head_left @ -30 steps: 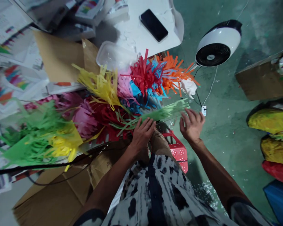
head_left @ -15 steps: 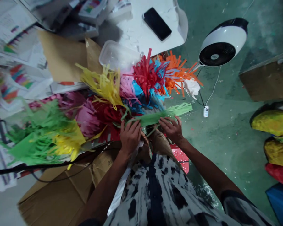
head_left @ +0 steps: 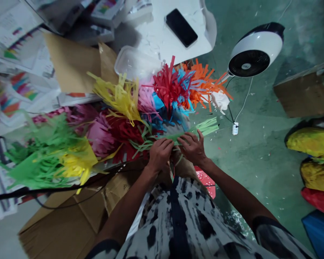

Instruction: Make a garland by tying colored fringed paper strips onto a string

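A light green tissue-paper fringe [head_left: 206,126] lies across my lap, its cut strips spreading out at both ends. My left hand [head_left: 161,153] is closed on its middle, fingers curled over the paper. Close beside it, my right hand [head_left: 192,145] also grips the fringe, with fingertips bent over the upper edge. The thumbs are hidden beneath. Just beyond my hands are a red tissue tassel [head_left: 171,84], a yellow one [head_left: 118,95] and an orange one [head_left: 202,84]. Green fringed paper [head_left: 40,158] is heaped at the left.
A phone [head_left: 181,28] lies on a white surface [head_left: 151,27] beside a clear plastic tub [head_left: 135,64]. A white fan [head_left: 255,52] stands on the green floor, its cable running to a power socket [head_left: 234,128]. Cardboard boxes [head_left: 67,223] are at lower left.
My left hand has slid right along the green fringe, close to my right hand. The fringe's middle is more bunched. My right hand has moved slightly left.
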The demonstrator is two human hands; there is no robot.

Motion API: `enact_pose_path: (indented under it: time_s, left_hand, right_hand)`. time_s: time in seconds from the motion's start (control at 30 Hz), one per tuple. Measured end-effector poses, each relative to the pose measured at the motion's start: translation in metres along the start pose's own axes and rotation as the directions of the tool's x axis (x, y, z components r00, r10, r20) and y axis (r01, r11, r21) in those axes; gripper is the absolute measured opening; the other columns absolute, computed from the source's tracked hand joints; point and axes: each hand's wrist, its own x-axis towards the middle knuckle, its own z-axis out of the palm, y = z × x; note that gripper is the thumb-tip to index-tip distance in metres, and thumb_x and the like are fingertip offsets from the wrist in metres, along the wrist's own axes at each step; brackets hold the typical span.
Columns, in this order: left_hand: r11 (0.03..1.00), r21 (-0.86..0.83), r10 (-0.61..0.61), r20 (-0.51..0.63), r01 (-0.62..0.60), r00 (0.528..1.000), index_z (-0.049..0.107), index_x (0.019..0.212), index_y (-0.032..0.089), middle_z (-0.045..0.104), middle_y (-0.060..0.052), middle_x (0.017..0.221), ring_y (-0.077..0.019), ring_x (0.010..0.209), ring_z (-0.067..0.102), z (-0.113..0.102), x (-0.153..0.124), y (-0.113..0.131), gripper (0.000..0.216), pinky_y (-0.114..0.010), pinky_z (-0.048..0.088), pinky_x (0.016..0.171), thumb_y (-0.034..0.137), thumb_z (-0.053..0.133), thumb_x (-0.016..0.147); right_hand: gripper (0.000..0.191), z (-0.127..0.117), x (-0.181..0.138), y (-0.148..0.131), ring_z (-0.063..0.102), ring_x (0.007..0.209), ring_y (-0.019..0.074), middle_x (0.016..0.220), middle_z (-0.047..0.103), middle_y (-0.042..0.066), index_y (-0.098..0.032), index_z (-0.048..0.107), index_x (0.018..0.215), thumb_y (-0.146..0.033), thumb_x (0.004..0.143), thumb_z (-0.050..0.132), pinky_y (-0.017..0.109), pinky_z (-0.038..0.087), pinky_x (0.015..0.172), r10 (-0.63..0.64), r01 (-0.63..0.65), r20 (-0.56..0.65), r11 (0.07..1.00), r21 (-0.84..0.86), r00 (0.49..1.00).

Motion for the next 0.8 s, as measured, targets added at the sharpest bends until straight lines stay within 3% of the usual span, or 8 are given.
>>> enact_pose_path:
  time_s: [0.17, 0.4, 0.53, 0.8]
  left_hand:
    - [0.993, 0.030, -0.114, -0.026, 0.114, 0.993, 0.077, 0.111, 0.024, 0.078, -0.009, 0.112, -0.0254, 0.111, 0.066, -0.011, 0.000, 0.005, 0.023, -0.043, 0.049, 0.099, 0.029, 0.055, 0.104]
    - [0.939, 0.094, -0.324, -0.075, 0.330, 0.943, 0.073, 0.097, 0.024, 0.076, -0.008, 0.107, -0.0285, 0.108, 0.061, -0.020, 0.007, 0.007, 0.022, -0.047, 0.040, 0.096, 0.039, 0.058, 0.102]
    - [0.920, 0.165, -0.347, -0.080, 0.356, 0.934, 0.070, 0.093, 0.022, 0.075, -0.009, 0.099, -0.0296, 0.102, 0.061, -0.021, 0.014, 0.004, 0.024, -0.046, 0.038, 0.089, 0.040, 0.057, 0.103]
    - [0.902, 0.274, -0.337, -0.038, 0.334, 0.941, 0.068, 0.089, 0.020, 0.071, -0.012, 0.093, -0.0310, 0.096, 0.059, -0.020, 0.021, -0.003, 0.032, -0.047, 0.036, 0.086, 0.045, 0.053, 0.104]
  right_hand:
    - [0.021, -0.003, 0.004, 0.013, 0.060, 0.122, 0.0249, 0.115, 0.078, 0.002, -0.033, 0.076, 0.116, -0.028, 0.101, 0.062, 0.056, 0.012, 0.127, 0.048, -0.048, -0.006, 0.998, 0.031, 0.999]
    - [0.023, -0.020, 0.025, 0.020, 0.057, 0.113, 0.0280, 0.097, 0.076, 0.005, -0.025, 0.076, 0.093, -0.040, 0.102, 0.061, 0.051, 0.026, 0.113, 0.166, -0.170, 0.052, 0.981, 0.092, 0.985]
    - [0.024, -0.017, 0.031, 0.017, 0.056, 0.106, 0.0294, 0.091, 0.074, 0.007, -0.022, 0.073, 0.087, -0.040, 0.100, 0.063, 0.049, 0.030, 0.103, 0.225, -0.227, 0.038, 0.972, 0.057, 0.974]
    - [0.020, -0.013, 0.035, 0.011, 0.055, 0.105, 0.0317, 0.091, 0.072, 0.009, -0.021, 0.070, 0.088, -0.037, 0.098, 0.061, 0.051, 0.031, 0.102, 0.212, -0.212, 0.011, 0.977, -0.029, 0.977]
